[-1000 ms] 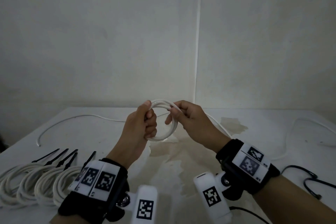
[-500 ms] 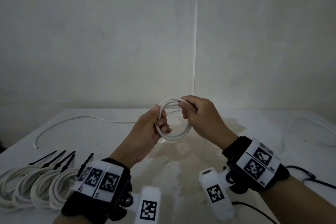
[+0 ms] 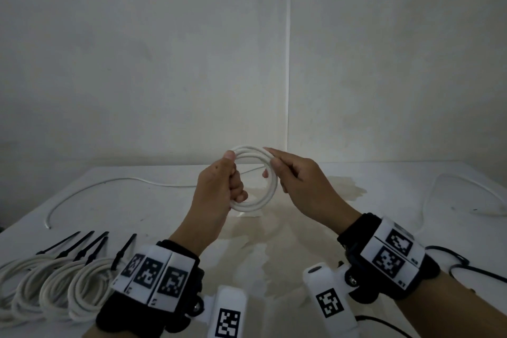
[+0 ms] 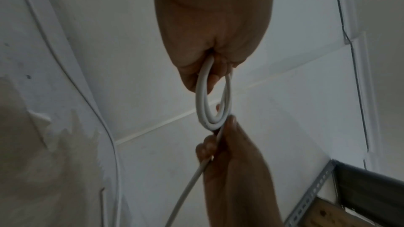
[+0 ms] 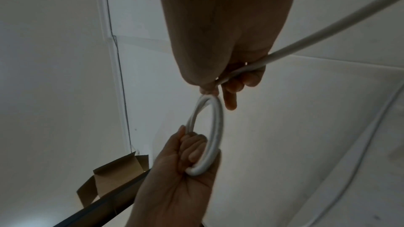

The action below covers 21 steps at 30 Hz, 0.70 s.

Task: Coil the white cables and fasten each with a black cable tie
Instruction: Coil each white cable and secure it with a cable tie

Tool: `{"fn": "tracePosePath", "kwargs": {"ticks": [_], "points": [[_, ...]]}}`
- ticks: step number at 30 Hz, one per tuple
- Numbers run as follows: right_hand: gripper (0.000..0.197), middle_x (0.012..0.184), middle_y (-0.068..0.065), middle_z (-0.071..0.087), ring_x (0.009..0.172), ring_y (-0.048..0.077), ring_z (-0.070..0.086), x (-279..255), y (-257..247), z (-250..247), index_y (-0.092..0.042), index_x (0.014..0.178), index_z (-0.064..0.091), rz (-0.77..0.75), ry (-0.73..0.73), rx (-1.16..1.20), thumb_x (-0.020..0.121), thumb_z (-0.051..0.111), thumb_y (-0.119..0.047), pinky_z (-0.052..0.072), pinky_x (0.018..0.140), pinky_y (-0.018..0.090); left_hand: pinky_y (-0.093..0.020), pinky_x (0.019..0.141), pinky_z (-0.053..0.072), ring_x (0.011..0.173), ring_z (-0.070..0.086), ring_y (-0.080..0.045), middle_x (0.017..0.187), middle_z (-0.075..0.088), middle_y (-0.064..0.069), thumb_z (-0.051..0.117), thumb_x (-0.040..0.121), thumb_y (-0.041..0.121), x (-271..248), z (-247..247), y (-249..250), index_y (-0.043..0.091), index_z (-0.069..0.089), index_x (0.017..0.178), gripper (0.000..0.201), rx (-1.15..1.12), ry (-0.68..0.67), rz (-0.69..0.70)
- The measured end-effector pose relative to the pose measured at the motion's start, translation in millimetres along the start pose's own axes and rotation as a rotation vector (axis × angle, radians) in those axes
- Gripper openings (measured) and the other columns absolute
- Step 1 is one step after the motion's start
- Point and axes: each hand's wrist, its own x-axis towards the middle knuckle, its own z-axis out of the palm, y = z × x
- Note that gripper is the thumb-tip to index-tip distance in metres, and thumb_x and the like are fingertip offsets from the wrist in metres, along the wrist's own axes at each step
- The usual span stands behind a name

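Observation:
A white cable coil point(image 3: 267, 175) point(image 4: 202, 103) point(image 5: 215, 127) hangs in the air above the middle of the table. My left hand point(image 3: 222, 186) point(image 5: 188, 160) grips its left side, fingers curled through the ring. My right hand point(image 3: 290, 173) point(image 4: 220, 137) pinches the coil's top right between thumb and fingers, and the loose cable tail point(image 5: 317, 34) point(image 4: 188, 189) runs through its palm. Several finished white coils point(image 3: 57, 285) with black cable ties point(image 3: 90, 244) lie at the near left.
A loose white cable point(image 3: 109, 184) curves over the table point(image 3: 301, 241) at the far left, another white cable point(image 3: 466, 189) at the right. A thin black cord point(image 3: 455, 261) lies near the right edge. The wall stands close behind. A brown stain marks the table's middle.
Both hands have risen with the coil, and the ring has grown rounder and wider. My right hand has slid from the coil's top round to its upper right.

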Motion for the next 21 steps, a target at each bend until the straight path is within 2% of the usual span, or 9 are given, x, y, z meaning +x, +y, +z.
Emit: {"fn": "tracePosePath", "kwargs": {"ticks": [1, 4, 8, 10, 12, 13, 15, 17, 21], "points": [[0.033, 0.068, -0.021, 0.056, 0.061, -0.009, 0.051, -2.3, 5.1, -0.1, -0.019, 0.128, 0.051, -0.008, -0.012, -0.022, 0.097, 0.042, -0.013, 0.037, 0.063, 0.006, -0.018, 0.037, 0.028, 0.035, 0.019, -0.007, 0.042, 0.021, 0.009, 0.037, 0.099, 0.023, 2.1, -2.9, 2.3, 0.019, 0.030, 0.062, 0.038, -0.048, 0.031, 0.003], [0.041, 0.073, -0.012, 0.051, 0.066, -0.003, 0.049, -7.9, 25.2, 0.8, -0.028, 0.128, 0.040, -0.057, -0.011, -0.131, 0.095, 0.043, -0.003, 0.038, 0.067, 0.010, -0.015, 0.036, 0.024, 0.033, 0.017, -0.005, 0.039, 0.020, 0.010, 0.036, 0.099, 0.023, 11.9, -16.5, 13.8, 0.021, 0.028, 0.060, 0.040, -0.185, 0.132, 0.038], [0.039, 0.069, -0.012, 0.041, 0.072, -0.006, 0.049, -7.6, 47.1, 5.2, -0.016, 0.130, 0.050, -0.053, 0.001, -0.288, 0.094, 0.043, -0.002, 0.035, 0.066, 0.012, -0.015, 0.036, 0.024, 0.034, 0.017, -0.006, 0.039, 0.019, 0.010, 0.035, 0.099, 0.025, 21.6, -41.8, 23.0, 0.021, 0.025, 0.060, 0.040, -0.212, 0.257, 0.129], [0.040, 0.069, -0.008, 0.041, 0.066, 0.007, 0.048, -7.8, 51.0, 14.2, -0.013, 0.131, 0.051, -0.140, -0.030, -0.436, 0.092, 0.041, -0.011, 0.032, 0.062, 0.020, -0.015, 0.036, 0.025, 0.034, 0.018, -0.006, 0.038, 0.020, 0.011, 0.035, 0.099, 0.025, 22.9, -51.4, 22.1, 0.021, 0.025, 0.060, 0.041, -0.201, 0.312, 0.160], [0.043, 0.080, 0.005, 0.052, 0.068, 0.023, 0.053, -9.1, 50.2, 27.1, -0.014, 0.133, 0.048, -0.204, -0.109, -0.594, 0.091, 0.040, -0.019, 0.035, 0.057, 0.030, -0.016, 0.037, 0.026, 0.035, 0.019, -0.006, 0.038, 0.021, 0.011, 0.035, 0.099, 0.024, 23.2, -57.6, 20.7, 0.021, 0.025, 0.060, 0.041, -0.185, 0.357, 0.186], [0.043, 0.084, 0.008, 0.056, 0.068, 0.027, 0.056, -10.5, 48.1, 32.6, -0.013, 0.132, 0.049, -0.248, -0.121, -0.653, 0.090, 0.041, -0.020, 0.038, 0.054, 0.031, -0.016, 0.037, 0.027, 0.035, 0.020, -0.006, 0.038, 0.022, 0.011, 0.035, 0.099, 0.024, 23.3, -59.4, 20.0, 0.020, 0.025, 0.060, 0.041, -0.174, 0.376, 0.199], [0.034, 0.078, 0.003, 0.060, 0.059, 0.020, 0.058, -14.2, 39.0, 41.6, -0.013, 0.116, 0.057, -0.378, -0.085, -0.743, 0.087, 0.042, -0.023, 0.039, 0.043, 0.023, -0.018, 0.038, 0.029, 0.035, 0.022, -0.005, 0.037, 0.024, 0.012, 0.035, 0.100, 0.026, 23.1, -61.3, 18.4, 0.019, 0.027, 0.059, 0.042, -0.119, 0.418, 0.224], [0.027, 0.069, -0.003, 0.060, 0.050, 0.013, 0.056, -15.5, 31.6, 50.4, -0.015, 0.095, 0.063, -0.510, -0.023, -0.817, 0.083, 0.041, -0.023, 0.031, 0.034, 0.017, -0.020, 0.043, 0.032, 0.035, 0.027, -0.004, 0.039, 0.029, 0.011, 0.034, 0.100, 0.027, 21.8, -61.4, 15.4, 0.018, 0.030, 0.060, 0.041, -0.006, 0.451, 0.260], [0.028, 0.065, -0.006, 0.056, 0.047, 0.009, 0.052, -18.0, 20.1, 61.4, -0.019, 0.078, 0.067, -0.616, -0.013, -0.895, 0.083, 0.040, -0.024, 0.021, 0.035, 0.018, -0.022, 0.049, 0.035, 0.037, 0.036, -0.001, 0.056, 0.034, -0.001, 0.031, 0.101, 0.031, 16.5, -54.1, 6.0, 0.015, 0.035, 0.064, 0.040, 0.239, 0.461, 0.323]]}}
